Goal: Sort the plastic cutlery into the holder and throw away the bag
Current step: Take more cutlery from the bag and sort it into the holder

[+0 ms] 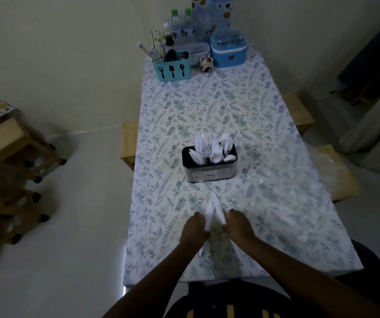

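The left hand [194, 228] and the right hand [238, 226] are both curled closed, each pinching a side of a small bunch of white plastic cutlery [213, 212] held between them just above the table [207, 111]. The bunch runs lengthwise away from the person, its narrow tip pointing toward the holder [210, 172], while its near ends fan out below the wrists; which kind of piece it is cannot be told. Just beyond the hands, the dark holder stands upright on the flowered cloth, filled with white forks and spoons [214, 149] that stand with heads up. To the right of the holder, a clear plastic bag [303, 171] lies spread over the table's edge. Far behind the holder, at the wall end, a blue caddy [173, 70] holds dark utensils and sticks, with water bottles [182, 26] and a blue lidded container [228, 50] beside it.
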Tool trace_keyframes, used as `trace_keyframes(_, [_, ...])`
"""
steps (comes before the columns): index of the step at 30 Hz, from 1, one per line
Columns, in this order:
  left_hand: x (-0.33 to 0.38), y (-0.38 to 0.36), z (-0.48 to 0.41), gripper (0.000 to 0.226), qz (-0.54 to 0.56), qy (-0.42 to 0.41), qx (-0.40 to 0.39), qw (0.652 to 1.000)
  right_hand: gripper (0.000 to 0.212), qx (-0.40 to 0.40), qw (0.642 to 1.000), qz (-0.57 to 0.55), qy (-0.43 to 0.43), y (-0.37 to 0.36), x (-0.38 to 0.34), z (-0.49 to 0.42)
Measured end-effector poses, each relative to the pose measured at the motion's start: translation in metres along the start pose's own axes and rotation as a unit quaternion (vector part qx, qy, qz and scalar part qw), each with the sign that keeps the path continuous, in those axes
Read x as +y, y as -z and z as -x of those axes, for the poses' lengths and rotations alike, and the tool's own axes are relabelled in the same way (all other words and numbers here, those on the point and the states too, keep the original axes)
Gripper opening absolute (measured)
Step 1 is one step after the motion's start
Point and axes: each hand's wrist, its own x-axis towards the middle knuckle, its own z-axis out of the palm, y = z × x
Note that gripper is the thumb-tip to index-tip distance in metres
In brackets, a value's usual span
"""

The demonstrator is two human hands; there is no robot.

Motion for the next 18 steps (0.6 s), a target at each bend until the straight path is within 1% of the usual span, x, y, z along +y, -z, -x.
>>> trace_keyframes(2, [0.002,0.002,-0.001,0.033,0.001,0.008,-0.004,1.0,0.021,0.001,1.0,-0.007,0.0,0.002,0.001,0.0])
trace_keyframes(6, [-0.001,0.003,-0.004,0.025,0.002,0.008,-0.002,1.0,0.014,-0.002,1.0,-0.007,-0.004,0.01,0.0,0.001])
trace_keyframes(8, [-0.001,0.004,-0.006,0.012,0.012,0.009,-0.008,1.0,0.012,-0.009,1.0,-0.015,-0.01,0.014,0.001,0.001])
trace_keyframes(9, [-0.001,0.004,-0.006,0.013,0.015,0.013,-0.017,1.0,0.014,-0.013,1.0,-0.021,-0.014,0.014,0.002,0.0])
trace_keyframes(10, [-0.001,0.003,-0.008,0.019,0.018,0.016,-0.025,0.999,0.016,-0.019,0.999,-0.029,-0.02,0.016,0.003,0.0])
trace_keyframes(12, [-0.003,0.003,-0.012,0.016,0.026,0.025,-0.042,0.998,0.02,-0.027,0.997,-0.058,-0.033,0.018,0.006,-0.002])
trace_keyframes(13, [-0.003,0.004,-0.012,0.016,0.047,0.032,-0.052,0.997,0.021,-0.027,0.996,-0.079,-0.04,0.02,0.007,-0.003])
trace_keyframes(14, [-0.003,0.006,-0.013,0.016,0.091,0.041,-0.064,0.993,0.022,-0.026,0.993,-0.102,-0.051,0.022,0.009,-0.003])
trace_keyframes(15, [-0.002,0.008,-0.011,0.016,0.164,0.053,-0.08,0.982,0.022,-0.024,0.989,-0.129,-0.062,0.024,0.01,-0.003])
trace_keyframes(16, [-0.001,0.012,-0.009,0.016,0.248,0.073,-0.096,0.961,0.023,-0.023,0.985,-0.154,-0.075,0.027,0.011,-0.003])
trace_keyframes(18, [-0.001,0.016,-0.008,0.014,0.356,0.106,-0.12,0.921,0.026,-0.027,0.977,-0.194,-0.089,0.03,0.014,-0.005])
